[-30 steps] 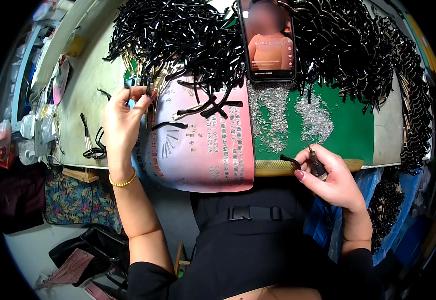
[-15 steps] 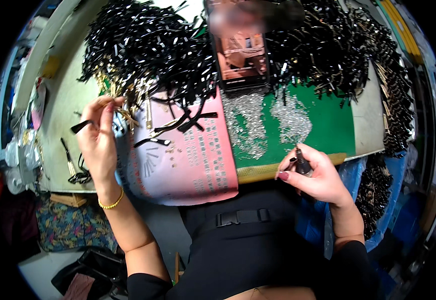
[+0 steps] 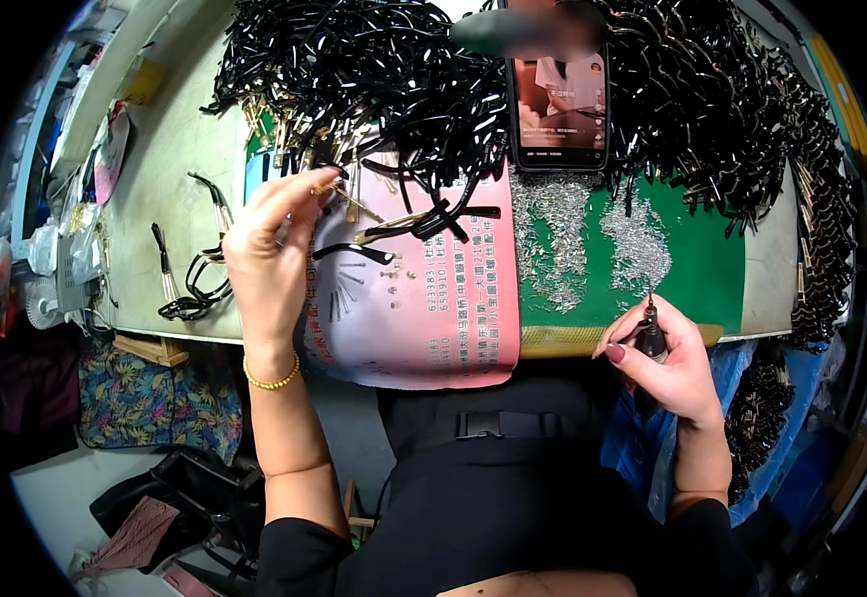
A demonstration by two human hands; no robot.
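Observation:
My left hand (image 3: 276, 239) is closed in a pinch over the printed pink paper (image 3: 453, 348). A gold metal end, apparently of a glasses temple (image 3: 324, 188), shows at its fingertips; the rest is hidden. Just past them lie loose gold-and-black temples (image 3: 424, 221) and small gold bits. My right hand (image 3: 680, 363) is wrapped around a black screwdriver (image 3: 652, 340), whose thin tip points away from me. That tip is at the near edge of a heap of tiny silver screws (image 3: 636, 244) on the green mat (image 3: 687, 289). A black glasses frame (image 3: 200, 284) lies left of my left hand.
Big heaps of black temples (image 3: 364, 90) cover the far side of the table, spreading right (image 3: 682, 109). A phone (image 3: 563, 109) with a lit screen stands between them. Another screw heap (image 3: 553, 244) lies beside the first. A blue bag (image 3: 787, 428) hangs below the table's right edge.
The view has shifted. The black tip that stuck out behind my left hand no longer shows, and the glasses frame is now in fuller view. My right hand keeps its hold on the screwdriver.

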